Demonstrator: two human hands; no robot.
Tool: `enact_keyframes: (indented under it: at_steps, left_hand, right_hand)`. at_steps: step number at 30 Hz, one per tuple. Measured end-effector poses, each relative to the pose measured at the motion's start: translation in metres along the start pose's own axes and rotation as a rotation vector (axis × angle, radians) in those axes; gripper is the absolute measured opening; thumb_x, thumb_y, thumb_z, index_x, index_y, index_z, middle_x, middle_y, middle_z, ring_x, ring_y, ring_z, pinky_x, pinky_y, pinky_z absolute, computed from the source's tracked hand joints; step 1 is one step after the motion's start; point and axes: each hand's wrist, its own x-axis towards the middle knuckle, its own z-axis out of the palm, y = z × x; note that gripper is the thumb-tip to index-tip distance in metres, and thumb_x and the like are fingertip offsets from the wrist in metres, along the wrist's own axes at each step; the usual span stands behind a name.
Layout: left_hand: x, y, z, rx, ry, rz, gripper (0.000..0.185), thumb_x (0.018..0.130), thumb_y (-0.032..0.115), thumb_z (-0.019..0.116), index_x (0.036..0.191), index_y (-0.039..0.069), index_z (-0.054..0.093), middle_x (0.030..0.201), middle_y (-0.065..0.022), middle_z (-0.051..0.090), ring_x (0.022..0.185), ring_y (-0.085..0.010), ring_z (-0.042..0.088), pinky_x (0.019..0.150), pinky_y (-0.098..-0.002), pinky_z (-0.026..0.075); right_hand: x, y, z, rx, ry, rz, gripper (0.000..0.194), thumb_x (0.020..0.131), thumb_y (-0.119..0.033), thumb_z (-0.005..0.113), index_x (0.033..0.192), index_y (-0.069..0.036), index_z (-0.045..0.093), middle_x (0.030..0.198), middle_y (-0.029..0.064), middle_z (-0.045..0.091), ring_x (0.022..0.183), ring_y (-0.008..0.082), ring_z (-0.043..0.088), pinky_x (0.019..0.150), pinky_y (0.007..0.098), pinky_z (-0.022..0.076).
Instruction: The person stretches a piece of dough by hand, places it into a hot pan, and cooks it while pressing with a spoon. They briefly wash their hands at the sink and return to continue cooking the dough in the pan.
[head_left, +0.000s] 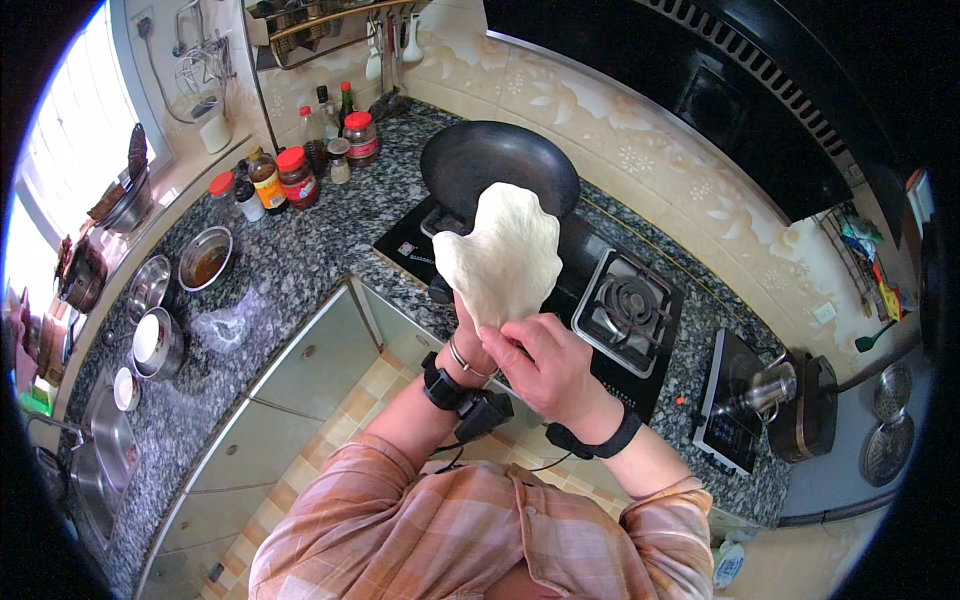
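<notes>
A thin, uneven sheet of pale dough (506, 251) is draped over my left hand (466, 319), which bears it from below. The dough hides most of that hand; only the part near the wrist shows. With thumb and fingers, my right hand (544, 364) pinches the lower edge of the sheet near the left wrist. Behind the dough, a dark wok (495, 150) stands on the left burner of the black gas hob (577, 247). The sheet's upper part overlaps the wok's near side in the view.
Beside the wok is a bare right burner (630, 300). An induction cooker (727, 412) with a metal cup (776, 382) stands at right. Sauce bottles and red-lidded jars (296, 176) line the left wall. A bowl of brown liquid (206, 259) and a sink (105, 450) lie left.
</notes>
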Motion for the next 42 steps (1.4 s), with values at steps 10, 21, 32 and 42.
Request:
enact_keyframes:
  at_steps: [10, 21, 32, 42]
  left_hand:
    - [-0.002, -0.001, 0.0, 0.252, 0.067, 0.001, 0.064, 0.09, 0.059, 0.032, 0.134, 0.012, 0.038, 0.129, -0.0093, 0.048, 0.116, -0.0259, 0.048, 0.097, -0.0383, 0.039]
    - [0.004, 0.008, 0.007, 0.124, 0.09, 0.049, 0.067, 0.089, 0.057, 0.039, 0.137, 0.011, 0.034, 0.136, -0.0101, 0.042, 0.123, -0.0303, 0.041, 0.103, -0.0439, 0.034]
    - [0.0, 0.025, 0.018, 0.284, 0.239, 0.078, 0.066, 0.089, 0.056, 0.039, 0.136, 0.01, 0.036, 0.137, -0.0128, 0.04, 0.124, -0.0326, 0.04, 0.106, -0.0463, 0.029]
    - [-0.021, 0.04, 0.029, 0.042, 0.292, 0.023, 0.063, 0.094, 0.053, 0.032, 0.14, 0.011, 0.03, 0.139, -0.0118, 0.038, 0.127, -0.0284, 0.038, 0.108, -0.0418, 0.028]
  right_hand:
    - [0.02, 0.006, 0.001, -0.001, -0.017, 0.097, 0.032, 0.065, -0.013, 0.073, 0.095, -0.005, 0.065, 0.08, 0.0042, 0.054, 0.068, 0.0212, 0.055, 0.052, 0.0295, 0.047]
    - [0.017, 0.009, -0.008, 0.132, 0.003, 0.11, 0.039, 0.065, -0.017, 0.076, 0.1, -0.007, 0.064, 0.083, 0.0043, 0.056, 0.072, 0.0218, 0.057, 0.057, 0.0298, 0.0494]
    - [0.014, 0.005, 0.001, 0.136, -0.052, 0.024, 0.026, 0.071, -0.012, 0.07, 0.096, -0.006, 0.065, 0.086, 0.0036, 0.058, 0.076, 0.0193, 0.059, 0.057, 0.0273, 0.0498]
    - [0.04, -0.012, 0.034, 0.027, -0.265, -0.031, 0.04, 0.08, -0.021, 0.061, 0.115, -0.002, 0.056, 0.128, 0.0119, 0.05, 0.116, 0.0341, 0.047, 0.095, 0.0513, 0.0364]
